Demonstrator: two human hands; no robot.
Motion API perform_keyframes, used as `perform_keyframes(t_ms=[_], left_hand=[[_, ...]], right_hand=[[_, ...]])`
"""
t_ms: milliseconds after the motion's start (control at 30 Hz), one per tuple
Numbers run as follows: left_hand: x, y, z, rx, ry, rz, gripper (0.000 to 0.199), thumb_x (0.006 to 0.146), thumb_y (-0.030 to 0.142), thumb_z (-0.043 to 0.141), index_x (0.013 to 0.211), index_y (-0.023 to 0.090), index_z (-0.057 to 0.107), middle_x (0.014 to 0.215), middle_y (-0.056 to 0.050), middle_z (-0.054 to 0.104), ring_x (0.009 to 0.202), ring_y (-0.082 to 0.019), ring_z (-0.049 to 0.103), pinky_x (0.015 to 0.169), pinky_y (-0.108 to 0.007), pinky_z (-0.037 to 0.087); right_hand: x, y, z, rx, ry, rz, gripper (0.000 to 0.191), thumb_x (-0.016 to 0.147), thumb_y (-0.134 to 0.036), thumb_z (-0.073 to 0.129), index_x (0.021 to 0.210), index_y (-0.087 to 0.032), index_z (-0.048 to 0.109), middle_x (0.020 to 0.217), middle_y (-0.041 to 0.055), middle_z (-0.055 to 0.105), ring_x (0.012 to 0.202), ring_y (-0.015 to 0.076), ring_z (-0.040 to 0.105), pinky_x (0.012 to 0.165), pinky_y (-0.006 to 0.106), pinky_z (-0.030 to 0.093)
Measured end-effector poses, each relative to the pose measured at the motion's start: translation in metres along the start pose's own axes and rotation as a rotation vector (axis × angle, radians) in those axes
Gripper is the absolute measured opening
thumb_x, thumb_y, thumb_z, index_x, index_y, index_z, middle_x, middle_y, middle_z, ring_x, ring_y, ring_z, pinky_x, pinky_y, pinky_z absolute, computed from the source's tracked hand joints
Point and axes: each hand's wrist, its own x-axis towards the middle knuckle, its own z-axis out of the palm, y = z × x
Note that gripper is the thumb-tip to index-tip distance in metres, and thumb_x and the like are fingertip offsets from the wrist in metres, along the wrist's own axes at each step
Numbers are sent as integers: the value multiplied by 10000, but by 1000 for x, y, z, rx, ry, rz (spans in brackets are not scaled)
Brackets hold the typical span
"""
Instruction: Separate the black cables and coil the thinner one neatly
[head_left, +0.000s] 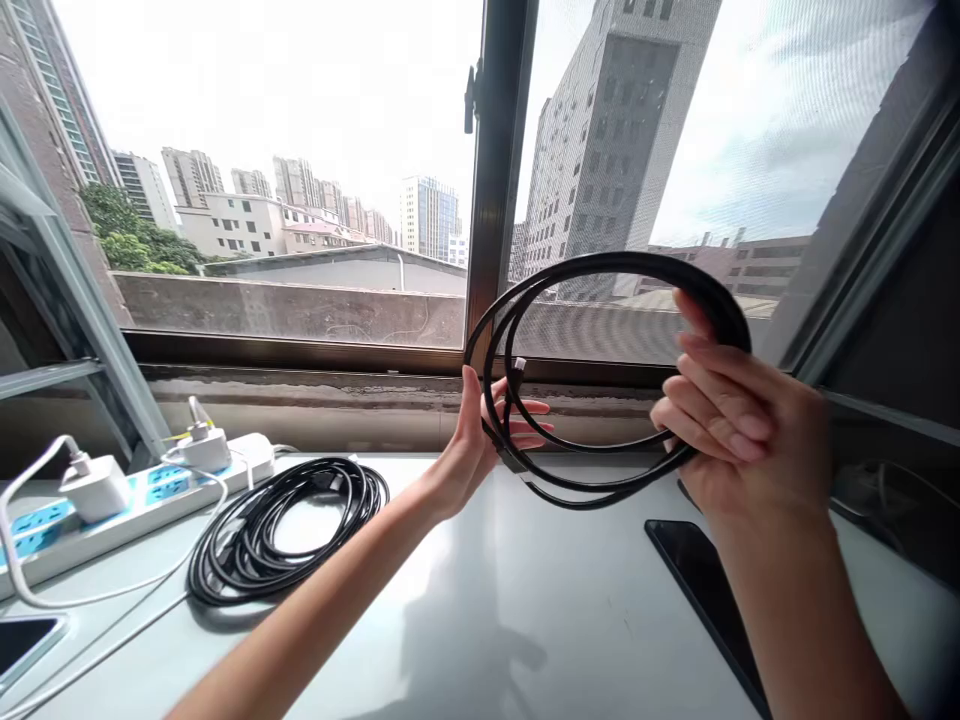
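Observation:
A coiled black cable [622, 262] is held up above the desk in several loops. My right hand [727, 420] has its fingers curled round the right side of the coil, the index finger raised along it. At the coil's left side, my left hand [480, 430] has the loops between its thumb and outstretched fingers, holding them loosely. A connector with a light metal tip [519, 367] stands up by the left fingers. On the desk, left of my left forearm, lies a second, thicker coil of black cable [225, 560].
A white power strip [255, 455] with plugged-in chargers and white cords runs along the left of the grey-white desk [465, 620]. A dark phone-like slab [697, 580] lies under my right wrist, another device [30, 640] at lower left. A window frame [495, 200] rises behind.

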Motion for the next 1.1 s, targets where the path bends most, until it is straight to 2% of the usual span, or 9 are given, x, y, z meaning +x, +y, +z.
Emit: perform_keyframes(t_ms=[167,267,400,567,667,767,867,967,1100], left_hand=[[4,-4,-7,-187,80,-49,818,766,791,200,1108,158,589,1018,-125,673,908,-231,656,874,-343,489],[6,-10,-10,-158,99,-74,519,860,589,431,1130,163,555,928,-89,686,795,-206,681,842,-347,506],[8,-14,-14,-174,70,-12,247,897,332,505,1072,164,553,884,-68,700,848,-216,684,878,-351,489],[6,2,-13,-259,35,-28,256,952,277,365,1110,179,541,983,-84,695,922,-213,671,870,-332,475],[0,15,-8,-200,-34,-56,270,952,294,358,1129,180,527,967,-88,693,761,-186,683,724,-289,488],[-4,22,-2,-91,-81,-72,463,931,527,287,1131,172,507,822,-75,675,479,-128,571,506,-256,420],[-6,20,1,75,-13,36,616,830,678,351,1223,207,403,785,-37,627,403,-66,437,420,-201,312],[-3,14,0,164,120,161,576,832,594,471,1277,281,283,784,20,568,386,-22,357,392,-154,228],[2,13,-6,171,139,222,405,871,479,505,1203,273,397,749,48,497,356,9,256,355,-137,135]], right_hand=[[5,4,-4,51,19,-74,190,653,-173,644,820,-249,693,311,-115,162,286,41,42,256,203,39],[12,8,-7,54,14,-94,79,669,-173,646,706,-241,657,342,-108,141,298,35,52,261,184,53],[20,12,-10,90,-58,14,94,651,-164,655,705,-241,651,349,-117,136,324,36,14,261,169,41],[30,27,-14,16,-173,229,221,627,-202,700,847,-210,679,357,-127,226,330,16,78,282,124,81],[35,40,-17,-42,-139,263,269,614,-209,733,874,-169,677,382,-120,285,332,-1,147,295,102,108],[39,48,-20,-52,-89,222,316,618,-210,736,922,-151,673,398,-125,278,339,-6,168,300,90,127],[40,52,-19,-70,-50,177,317,641,-219,717,946,-155,664,403,-129,265,336,-2,175,293,93,133],[35,54,-14,-201,-59,69,306,693,-276,690,978,-175,648,424,-120,292,326,9,202,278,111,156],[25,53,-8,-602,-102,-290,447,748,-364,670,1165,-221,592,562,-71,460,376,34,355,317,148,336]])
